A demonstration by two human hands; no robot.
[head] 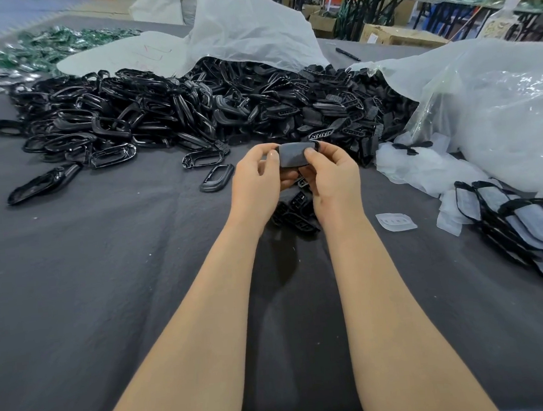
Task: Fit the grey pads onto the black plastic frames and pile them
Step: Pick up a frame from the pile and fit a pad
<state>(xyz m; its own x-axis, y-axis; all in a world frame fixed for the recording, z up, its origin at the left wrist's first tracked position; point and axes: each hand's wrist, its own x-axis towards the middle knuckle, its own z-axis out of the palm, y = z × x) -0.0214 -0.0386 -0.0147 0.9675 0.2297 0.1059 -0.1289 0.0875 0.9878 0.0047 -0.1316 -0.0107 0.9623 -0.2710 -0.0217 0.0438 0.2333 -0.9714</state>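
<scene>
Pinching grey pad [293, 154] w/ both hands' fingers [273, 157], long axis running left-right, over black frame [314, 144]

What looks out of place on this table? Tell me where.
One pale pad lies alone on the dark cloth, apart from the finished stack at right. Loose black frames sprawl from the white bag across it. The left hand and right hand grip a grey pad.
</scene>
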